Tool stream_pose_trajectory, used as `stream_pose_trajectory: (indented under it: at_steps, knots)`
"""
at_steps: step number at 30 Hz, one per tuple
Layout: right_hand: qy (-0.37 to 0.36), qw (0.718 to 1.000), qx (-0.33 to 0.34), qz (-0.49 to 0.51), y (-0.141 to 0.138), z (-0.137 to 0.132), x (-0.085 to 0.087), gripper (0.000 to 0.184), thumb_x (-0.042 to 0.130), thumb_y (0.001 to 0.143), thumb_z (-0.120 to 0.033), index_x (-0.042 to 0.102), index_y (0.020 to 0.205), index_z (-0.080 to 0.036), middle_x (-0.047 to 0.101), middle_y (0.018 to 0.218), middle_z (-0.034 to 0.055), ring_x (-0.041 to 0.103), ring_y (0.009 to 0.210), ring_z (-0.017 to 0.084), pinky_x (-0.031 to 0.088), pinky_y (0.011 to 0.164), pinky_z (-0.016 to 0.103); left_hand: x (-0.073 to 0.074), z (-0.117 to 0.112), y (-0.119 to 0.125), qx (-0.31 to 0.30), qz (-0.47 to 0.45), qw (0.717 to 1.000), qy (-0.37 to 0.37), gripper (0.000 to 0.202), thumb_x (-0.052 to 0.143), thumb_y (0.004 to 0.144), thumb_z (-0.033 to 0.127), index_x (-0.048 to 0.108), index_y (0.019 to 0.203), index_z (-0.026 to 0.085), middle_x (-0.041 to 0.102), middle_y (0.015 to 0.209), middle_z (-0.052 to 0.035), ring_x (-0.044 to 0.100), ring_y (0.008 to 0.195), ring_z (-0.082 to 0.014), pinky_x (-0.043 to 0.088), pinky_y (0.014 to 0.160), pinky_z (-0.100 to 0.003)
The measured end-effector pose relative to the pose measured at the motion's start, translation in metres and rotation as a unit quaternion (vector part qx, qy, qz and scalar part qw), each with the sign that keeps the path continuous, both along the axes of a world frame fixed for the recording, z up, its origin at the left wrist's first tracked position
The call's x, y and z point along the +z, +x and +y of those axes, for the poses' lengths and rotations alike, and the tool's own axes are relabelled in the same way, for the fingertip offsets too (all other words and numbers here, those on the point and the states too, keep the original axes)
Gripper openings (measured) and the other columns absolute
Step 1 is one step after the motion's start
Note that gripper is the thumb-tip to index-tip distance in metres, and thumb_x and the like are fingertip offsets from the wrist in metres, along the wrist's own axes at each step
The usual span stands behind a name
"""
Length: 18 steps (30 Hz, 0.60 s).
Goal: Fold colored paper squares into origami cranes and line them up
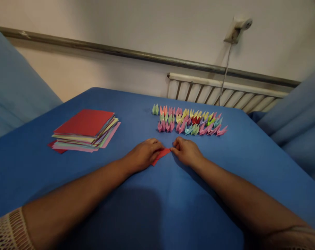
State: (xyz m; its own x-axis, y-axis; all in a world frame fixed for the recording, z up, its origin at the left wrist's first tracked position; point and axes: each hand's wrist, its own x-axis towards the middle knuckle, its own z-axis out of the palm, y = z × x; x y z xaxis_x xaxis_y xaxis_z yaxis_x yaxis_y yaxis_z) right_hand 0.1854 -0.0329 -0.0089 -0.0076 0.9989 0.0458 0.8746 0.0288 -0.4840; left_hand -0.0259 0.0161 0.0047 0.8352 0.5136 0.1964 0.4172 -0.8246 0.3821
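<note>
Head view: we see folded red paper (161,155) on the desk (170,205), nearer us than the origami cranes (196,120).
Left hand (147,152): fingers curled over the paper; whether they grip, we cannot tell.
Right hand (185,151): thumb and forefinger clamped on its right tip.
Paper stack (84,122): left of both hands.
</note>
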Motion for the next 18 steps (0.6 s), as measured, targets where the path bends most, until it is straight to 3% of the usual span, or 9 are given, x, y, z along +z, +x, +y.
stream_pose_trajectory:
  at_steps: [3, 7, 12, 18]
  knots:
    - [0.04, 0.999, 0.026, 0.02, 0.008, -0.008, -0.009, 0.011, 0.059, 0.087, -0.021, 0.06, 0.097, -0.018, 0.067, 0.085, 0.0028, 0.061, 0.077, 0.016, 0.043, 0.072, 0.028, 0.0, -0.002, 0.002, -0.008, 0.001, 1.0, -0.028, 0.022, 0.047, 0.094, 0.026, 0.064, 0.108, 0.021, 0.064, 0.099, -0.0054, 0.058, 0.095, -0.0195, 0.044, 0.089, -0.034]
    - [0.119, 0.986, 0.109, 0.044, 0.016, -0.023, -0.016, 0.02, 0.049, 0.091, -0.014, 0.062, 0.106, -0.017, 0.064, 0.1, 0.0074, 0.06, 0.094, 0.017, 0.047, 0.086, 0.03, 0.001, -0.003, 0.003, 0.029, 0.008, 0.998, -0.058, 0.021, 0.052, 0.093, 0.036, 0.063, 0.101, 0.021, 0.062, 0.096, -0.0046, 0.057, 0.091, -0.0196, 0.044, 0.081, -0.032]
    - [0.1, 0.971, 0.214, -0.03, 0.012, -0.036, -0.004, 0.033, 0.043, 0.094, -0.013, 0.061, 0.121, -0.018, 0.063, 0.115, 0.0096, 0.057, 0.104, 0.02, 0.047, 0.092, 0.034, 0.0, -0.003, 0.004, 0.082, 0.004, 0.994, -0.073, 0.018, 0.06, 0.086, 0.037, 0.059, 0.091, 0.02, 0.06, 0.095, -0.0034, 0.056, 0.086, -0.0189, 0.043, 0.079, -0.031]
    - [0.073, 0.964, 0.233, -0.103, 0.005, -0.04, 0.008, 0.036, 0.041, 0.097, -0.018, 0.058, 0.129, -0.02, 0.06, 0.122, 0.0107, 0.054, 0.107, 0.023, 0.046, 0.092, 0.037, -0.001, 0.0, 0.006, 0.11, -0.012, 0.988, -0.11, 0.018, 0.062, 0.084, 0.036, 0.059, 0.079, 0.019, 0.061, 0.093, -0.0034, 0.057, 0.084, -0.0181, 0.044, 0.079, -0.032]
